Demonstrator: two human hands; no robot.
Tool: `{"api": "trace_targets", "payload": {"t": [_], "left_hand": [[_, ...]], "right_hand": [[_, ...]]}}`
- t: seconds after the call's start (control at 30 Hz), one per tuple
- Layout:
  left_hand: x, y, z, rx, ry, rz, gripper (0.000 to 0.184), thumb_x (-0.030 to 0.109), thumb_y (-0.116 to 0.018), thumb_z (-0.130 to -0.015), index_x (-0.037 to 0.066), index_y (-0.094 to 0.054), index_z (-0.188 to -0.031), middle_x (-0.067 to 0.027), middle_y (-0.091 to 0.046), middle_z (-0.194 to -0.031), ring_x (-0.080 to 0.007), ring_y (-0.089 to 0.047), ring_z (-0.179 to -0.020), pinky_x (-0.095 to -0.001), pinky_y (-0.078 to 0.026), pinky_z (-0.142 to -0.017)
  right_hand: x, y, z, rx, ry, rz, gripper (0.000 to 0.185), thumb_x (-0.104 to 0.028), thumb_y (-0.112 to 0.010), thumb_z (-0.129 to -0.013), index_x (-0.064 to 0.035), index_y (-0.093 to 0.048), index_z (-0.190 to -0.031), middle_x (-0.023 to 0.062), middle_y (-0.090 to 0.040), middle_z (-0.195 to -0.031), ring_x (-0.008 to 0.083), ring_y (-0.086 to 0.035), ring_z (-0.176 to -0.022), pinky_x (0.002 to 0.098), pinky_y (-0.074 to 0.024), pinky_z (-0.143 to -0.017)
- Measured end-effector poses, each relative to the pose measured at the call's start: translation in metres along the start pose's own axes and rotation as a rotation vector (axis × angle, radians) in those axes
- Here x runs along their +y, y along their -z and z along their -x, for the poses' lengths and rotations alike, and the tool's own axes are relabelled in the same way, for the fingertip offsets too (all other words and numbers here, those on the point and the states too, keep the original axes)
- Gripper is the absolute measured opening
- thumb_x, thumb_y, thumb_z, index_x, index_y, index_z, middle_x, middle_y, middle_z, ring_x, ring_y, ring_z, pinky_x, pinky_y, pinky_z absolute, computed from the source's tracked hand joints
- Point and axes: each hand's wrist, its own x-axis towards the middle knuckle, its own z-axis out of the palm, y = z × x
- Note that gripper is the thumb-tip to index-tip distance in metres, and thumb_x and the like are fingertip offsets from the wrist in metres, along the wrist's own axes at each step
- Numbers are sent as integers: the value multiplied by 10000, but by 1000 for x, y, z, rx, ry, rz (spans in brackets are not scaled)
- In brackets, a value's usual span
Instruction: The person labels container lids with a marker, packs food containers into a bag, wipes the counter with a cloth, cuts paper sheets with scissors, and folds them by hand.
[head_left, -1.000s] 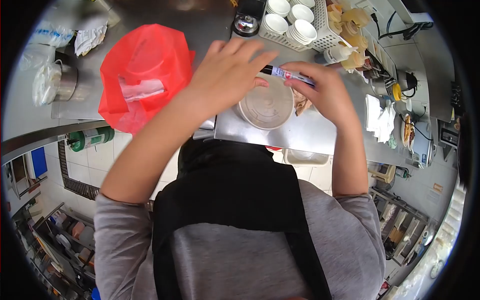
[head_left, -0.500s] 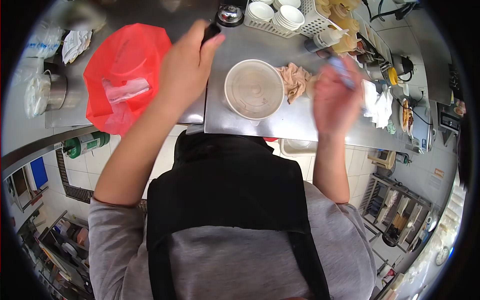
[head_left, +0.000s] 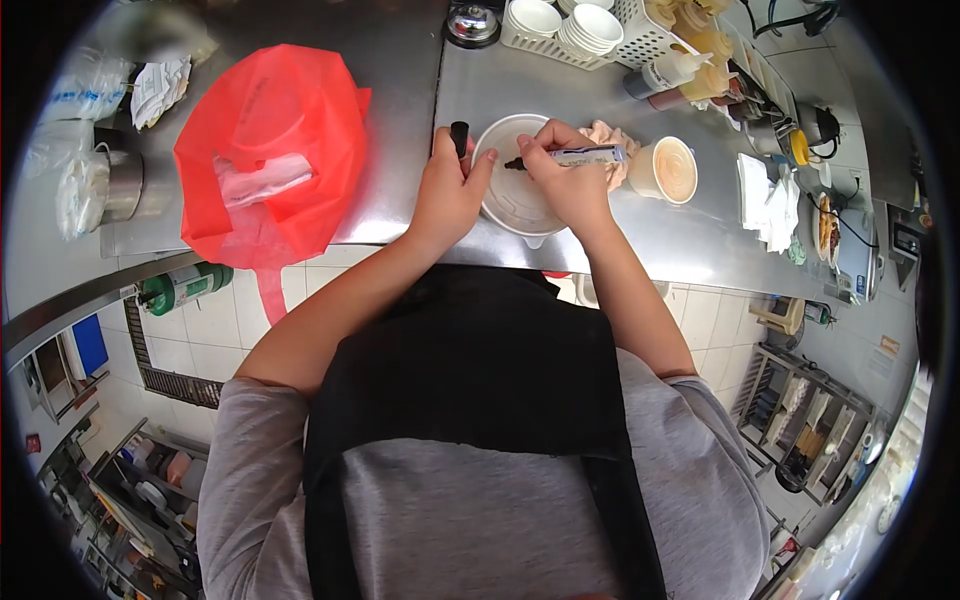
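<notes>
A black marker cap (head_left: 460, 136) stands up out of my left hand (head_left: 449, 190), whose fingers close around it at the left rim of a round, lidded plastic container (head_left: 518, 205). My right hand (head_left: 572, 183) grips a marker pen (head_left: 588, 155) with a pale barrel. The pen's dark tip points left, over the translucent lid; whether it touches is hard to tell. A crumpled beige cloth (head_left: 607, 140) lies behind my right hand. To its right is a white cup (head_left: 664, 170) with a lid.
A red bag (head_left: 275, 120) with a white paper slip lies on the left of the steel counter (head_left: 400, 60). At the back are a call bell (head_left: 472, 26), a basket of small white cups (head_left: 590, 30) and sauce bottles (head_left: 665, 75). White napkins (head_left: 768, 205) lie at right.
Both hands have come together at the container: the left moved right and down with the cap, the right moved left with the marker over the lid. The white cup is now uncovered to view.
</notes>
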Motion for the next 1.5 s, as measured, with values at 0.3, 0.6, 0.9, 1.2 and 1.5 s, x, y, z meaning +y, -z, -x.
{"api": "trace_targets", "payload": {"t": [0.3,0.6,0.9,1.2,1.5], "left_hand": [[-2,1,0,-20,-53,6,192,146,-575,-945,45,-419,-991,-7,-438,-733,-89,-420,-643,-276,-373,-565],[-11,-1,-2,14,-116,2,232,161,-584,-929,8,-423,-995,-46,-485,-648,-127,-473,-549,-311,-385,-499],[-11,-1,-2,11,-153,7,204,140,-578,-928,25,-414,-966,-25,-461,-627,-110,-446,-529,-306,-361,-475],[-11,-1,-2,7,-161,-13,201,134,-580,-924,26,-416,-964,-30,-466,-643,-121,-455,-543,-313,-375,-490],[-10,-1,-3,-7,-161,-16,197,124,-573,-931,18,-410,-964,-24,-466,-658,-98,-444,-558,-292,-369,-498]], "right_hand": [[-8,-2,-6,53,7,-8,318,-220,-703,-861,-32,-543,-661,-14,-522,-593,52,-413,-549,249,-349,-498],[-5,-9,-5,76,65,136,391,-262,-808,-759,-33,-528,-610,0,-529,-544,54,-440,-523,255,-363,-472],[-5,-9,-4,105,2,137,343,-217,-770,-774,-16,-547,-609,12,-548,-533,56,-438,-498,267,-369,-458],[2,-11,-4,155,32,233,338,-251,-761,-759,-12,-560,-628,48,-548,-501,98,-460,-448,287,-394,-451],[-1,-3,-3,68,-2,221,325,-264,-741,-779,-24,-569,-644,43,-554,-510,95,-463,-463,295,-405,-461]]}}
